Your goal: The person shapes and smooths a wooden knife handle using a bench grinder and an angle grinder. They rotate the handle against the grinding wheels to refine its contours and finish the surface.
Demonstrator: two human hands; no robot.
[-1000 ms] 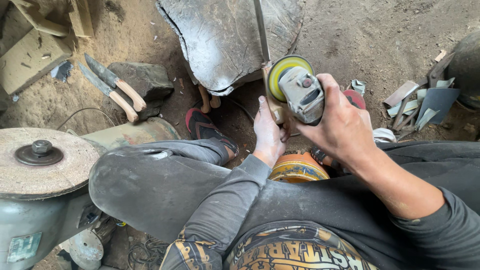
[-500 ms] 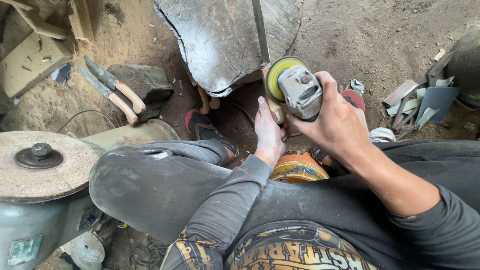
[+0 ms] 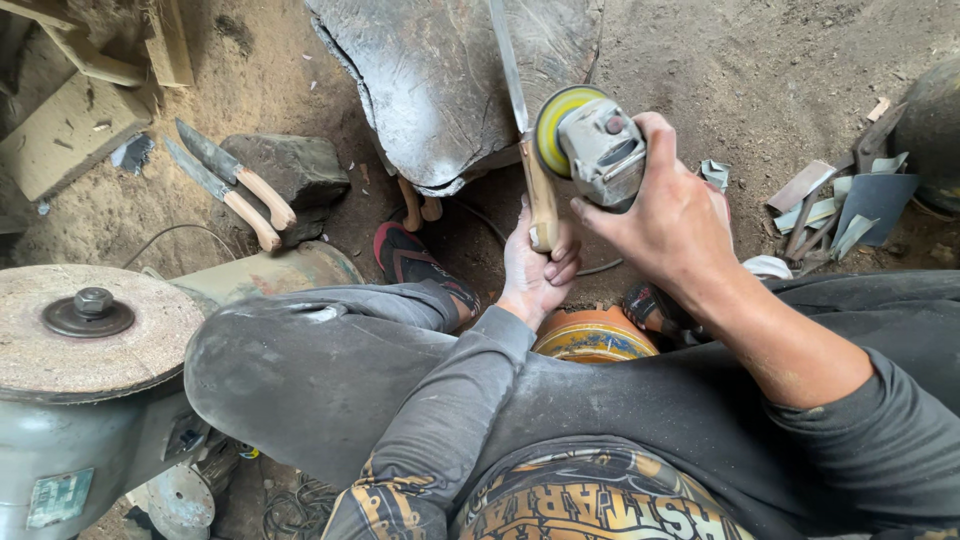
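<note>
My left hand (image 3: 538, 268) grips the pale wooden handle of a knife (image 3: 541, 196) whose long blade lies up across a large grey stone slab (image 3: 450, 80). My right hand (image 3: 672, 218) holds a grey angle grinder (image 3: 603, 147) with a yellow-green disc. The disc sits against the knife handle where it meets the blade. I sit with my knees apart in dark trousers, one sandalled foot (image 3: 412, 260) on the dirt below the slab.
Two finished knives (image 3: 232, 185) with wooden handles lean on a dark rock at left. A round grinding wheel machine (image 3: 90, 330) stands at lower left. Wood scraps lie at top left, metal offcuts (image 3: 840, 205) at right. An orange container (image 3: 592, 335) sits between my legs.
The grinder and both hands have shifted only slightly; the disc stays on the knife handle.
</note>
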